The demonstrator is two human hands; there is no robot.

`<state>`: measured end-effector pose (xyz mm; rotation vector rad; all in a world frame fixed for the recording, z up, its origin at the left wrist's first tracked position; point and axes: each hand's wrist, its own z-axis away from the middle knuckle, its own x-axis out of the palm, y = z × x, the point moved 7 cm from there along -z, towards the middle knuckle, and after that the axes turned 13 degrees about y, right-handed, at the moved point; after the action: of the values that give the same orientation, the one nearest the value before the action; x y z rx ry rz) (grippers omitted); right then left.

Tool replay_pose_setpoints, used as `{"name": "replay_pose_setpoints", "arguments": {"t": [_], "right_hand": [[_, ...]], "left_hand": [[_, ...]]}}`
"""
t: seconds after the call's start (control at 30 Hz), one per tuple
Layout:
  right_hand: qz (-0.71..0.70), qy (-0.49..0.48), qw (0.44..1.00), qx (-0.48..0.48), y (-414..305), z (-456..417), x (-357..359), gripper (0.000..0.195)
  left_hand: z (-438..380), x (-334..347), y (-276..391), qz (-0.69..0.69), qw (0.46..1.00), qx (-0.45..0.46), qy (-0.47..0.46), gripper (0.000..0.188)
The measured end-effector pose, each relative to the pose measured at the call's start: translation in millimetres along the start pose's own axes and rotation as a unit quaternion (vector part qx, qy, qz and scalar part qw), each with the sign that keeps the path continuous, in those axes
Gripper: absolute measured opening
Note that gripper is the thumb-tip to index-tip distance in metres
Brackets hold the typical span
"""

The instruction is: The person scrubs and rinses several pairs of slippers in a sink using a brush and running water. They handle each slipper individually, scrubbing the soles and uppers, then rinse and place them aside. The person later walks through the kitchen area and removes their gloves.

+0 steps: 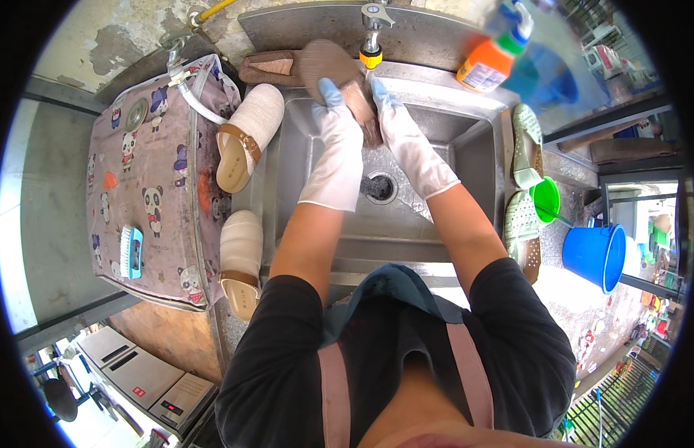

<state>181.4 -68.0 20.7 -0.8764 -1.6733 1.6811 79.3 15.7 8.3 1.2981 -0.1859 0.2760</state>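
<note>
Both my hands wear white rubber gloves with bluish fingers. My left hand (334,115) grips a brown shoe (361,103) from the left, near its wide, ribbed part. On the shoe's right side is my right hand (393,120), its fingertips just below the yellow-tipped faucet (371,56); whether it grips the shoe is not clear. The shoe is tilted above the stainless steel sink (319,221), whose drain (379,187) shows below. Another brown shoe (268,68) lies on the back left rim, partly behind the held one.
Beige clogs (263,109) (242,229) rest along the sink's left edge, pale green perforated shoes (527,126) (520,215) along the right. An orange spray bottle (486,64) stands back right. A blue scrub brush (134,252) lies on a panda-print cover (140,190). Green (548,196) and blue buckets (590,253) are right.
</note>
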Motion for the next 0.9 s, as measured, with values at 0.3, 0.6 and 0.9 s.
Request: {"name": "replay_pose_setpoints", "arguments": {"t": [0.3, 0.6, 0.9], "right_hand": [[-0.028, 0.157, 0.987, 0.027, 31, 4, -2, 0.05], [0.127, 0.066, 0.99, 0.006, 35, -21, -8, 0.047], [-0.165, -0.033, 0.967, 0.189, -1, -8, 3, 0.036]], "left_hand": [[17, 14, -34, 0.141, 0.984, -0.032, -0.108, 0.043], [32, 7, -20, 0.063, 0.992, -0.089, -0.067, 0.049], [-3, 16, -16, 0.165, 0.982, -0.01, -0.092, 0.055]]}}
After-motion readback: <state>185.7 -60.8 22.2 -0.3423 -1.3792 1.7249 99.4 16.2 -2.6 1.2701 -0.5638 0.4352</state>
